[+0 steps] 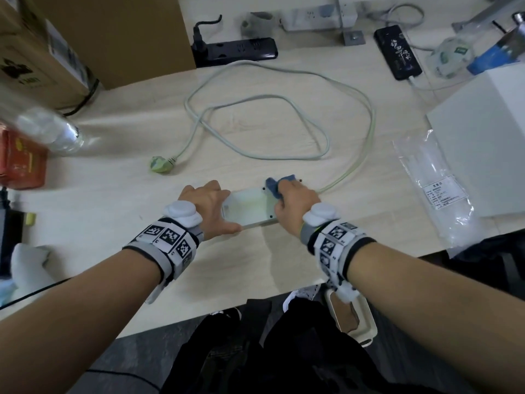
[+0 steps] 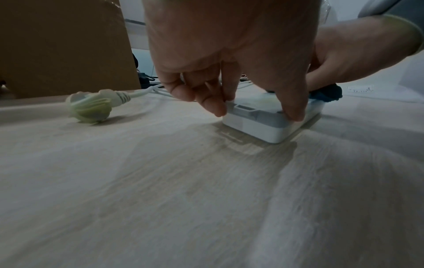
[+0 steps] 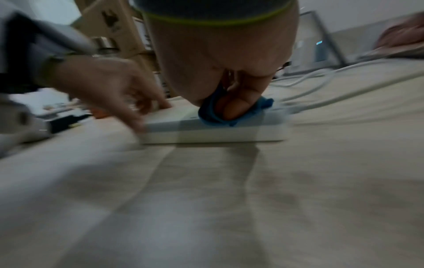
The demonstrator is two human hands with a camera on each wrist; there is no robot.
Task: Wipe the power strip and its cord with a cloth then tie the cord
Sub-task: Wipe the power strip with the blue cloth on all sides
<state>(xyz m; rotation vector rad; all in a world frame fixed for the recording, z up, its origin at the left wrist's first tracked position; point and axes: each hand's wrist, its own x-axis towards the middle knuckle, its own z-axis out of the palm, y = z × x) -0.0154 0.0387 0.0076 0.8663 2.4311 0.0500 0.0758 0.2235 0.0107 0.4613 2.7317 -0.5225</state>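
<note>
A white power strip (image 1: 250, 209) lies face down on the wooden table, near the front edge. My left hand (image 1: 208, 204) grips its left end, fingers on the far side and thumb on the near side, as the left wrist view shows on the power strip (image 2: 263, 123). My right hand (image 1: 295, 204) holds a blue cloth (image 1: 277, 187) bunched in its fingers and presses it on the strip's right end; the cloth (image 3: 215, 116) wraps the fingertips. The pale cord (image 1: 284, 109) runs from the strip's right end in loose loops to its plug (image 1: 159, 164).
A black power strip (image 1: 238, 51) and cardboard boxes (image 1: 113, 32) stand at the back. A clear bottle (image 1: 48, 129) and an orange box (image 1: 21, 163) are at the left. A white box (image 1: 483, 149) and a plastic bag (image 1: 437, 191) lie at the right.
</note>
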